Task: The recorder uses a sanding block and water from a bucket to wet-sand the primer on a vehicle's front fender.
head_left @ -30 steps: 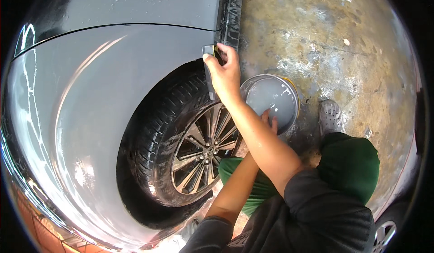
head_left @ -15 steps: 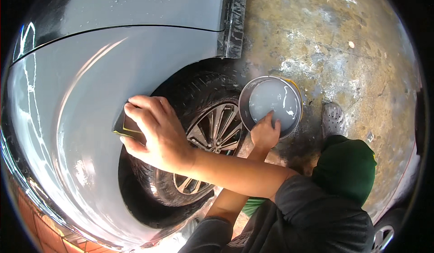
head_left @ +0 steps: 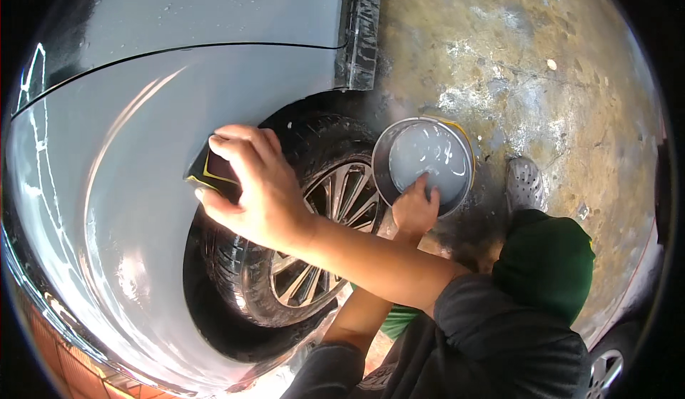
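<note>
Blotchy brn/gry floor [head_left: 442, 49], rnd bucket [head_left: 381, 165] on it, gry perf. shoe [head_left: 524, 183] nearby

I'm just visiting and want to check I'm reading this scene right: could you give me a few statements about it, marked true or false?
1. The right hand holds a dark, yellow-edged block. True.
2. The left hand reaches over the rim of a bucket. True.
3. The bucket is dry inside. False: it contains cloudy liquid.
4. The forearms are uncrossed. False: the right forearm crosses over the left forearm.
5. The wheel has spokes. True.
</note>
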The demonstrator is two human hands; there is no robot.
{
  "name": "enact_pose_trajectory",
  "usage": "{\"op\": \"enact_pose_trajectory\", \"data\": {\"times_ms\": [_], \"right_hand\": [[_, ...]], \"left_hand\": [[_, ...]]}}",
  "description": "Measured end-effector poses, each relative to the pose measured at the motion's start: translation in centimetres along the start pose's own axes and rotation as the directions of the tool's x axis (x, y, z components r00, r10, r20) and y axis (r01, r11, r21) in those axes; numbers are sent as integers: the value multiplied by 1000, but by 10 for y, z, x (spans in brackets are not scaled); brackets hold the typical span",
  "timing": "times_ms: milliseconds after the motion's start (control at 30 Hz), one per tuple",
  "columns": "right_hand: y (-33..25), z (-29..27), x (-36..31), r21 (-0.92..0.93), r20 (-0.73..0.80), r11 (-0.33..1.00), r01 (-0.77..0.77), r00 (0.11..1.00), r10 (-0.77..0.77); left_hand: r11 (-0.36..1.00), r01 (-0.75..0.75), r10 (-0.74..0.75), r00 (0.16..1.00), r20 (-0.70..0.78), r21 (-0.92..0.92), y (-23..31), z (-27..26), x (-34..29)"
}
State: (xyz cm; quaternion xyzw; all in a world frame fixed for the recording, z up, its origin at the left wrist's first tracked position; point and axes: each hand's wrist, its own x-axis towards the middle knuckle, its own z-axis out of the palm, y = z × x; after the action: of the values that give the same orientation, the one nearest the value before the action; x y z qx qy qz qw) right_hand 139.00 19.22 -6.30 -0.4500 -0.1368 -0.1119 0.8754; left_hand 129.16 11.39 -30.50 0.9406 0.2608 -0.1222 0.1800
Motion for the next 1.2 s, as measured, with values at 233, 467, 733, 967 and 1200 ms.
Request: {"op": "enact_pose_trajectory", "data": {"times_ms": [233,467,733,967,1200], "right_hand": [[129,-56,21,101,-259,849,-518,811,525],[44,-11,5,-7,-70,998,-61,996,60],[118,-40,1,-17,-201,912,-409,895,398],[102,-38,-2,-21,-162,963,-268,952,262],[72,-25,-1,-23,-122,984,-174,978,170]], "left_hand": [[998,-70,70,987,-148,7,-5,4,-1],[1000,17,-18,1000,22,19,0,-9,0],[999,-20,24,992,-121,33,-6,2,-2],[1000,-30,31,997,-74,9,0,0,-2],[1000,11,-11,1000,-12,19,2,-10,4]]}}
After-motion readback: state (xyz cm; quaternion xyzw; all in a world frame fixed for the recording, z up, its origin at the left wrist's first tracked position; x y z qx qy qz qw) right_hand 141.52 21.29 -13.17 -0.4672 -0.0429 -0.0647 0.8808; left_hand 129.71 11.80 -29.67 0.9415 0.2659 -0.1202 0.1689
